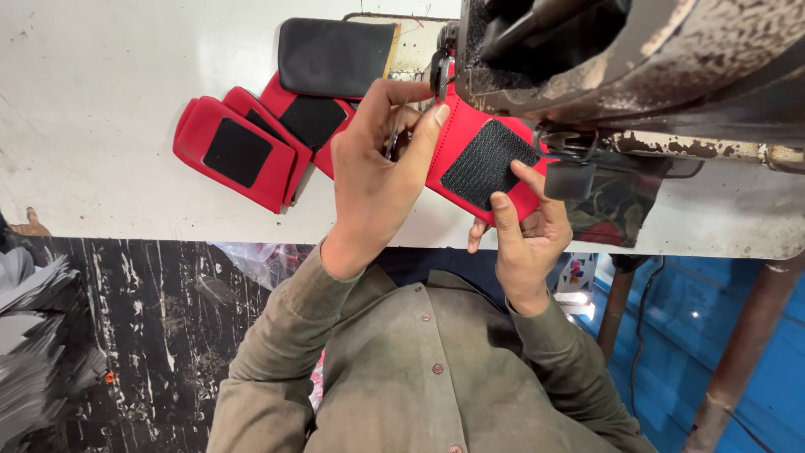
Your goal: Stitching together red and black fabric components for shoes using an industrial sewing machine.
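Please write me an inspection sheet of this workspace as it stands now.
Surface: white table, scuffed, with a worn front edge.
Job's things: red piece with a black hook patch, held at the sewing machine.
Clutter: stack of red pieces with black patches left of the hands; black piece behind them.
Grippers: left hand presses on the red piece, thumb near the needle area; right hand grips its near edge, thumb on the patch.
Cables: one dark cable hangs under the table at right.
Surroundings: rusty machine body, blue panel below right, grey stacked sheets at left, clear plastic under the table edge.
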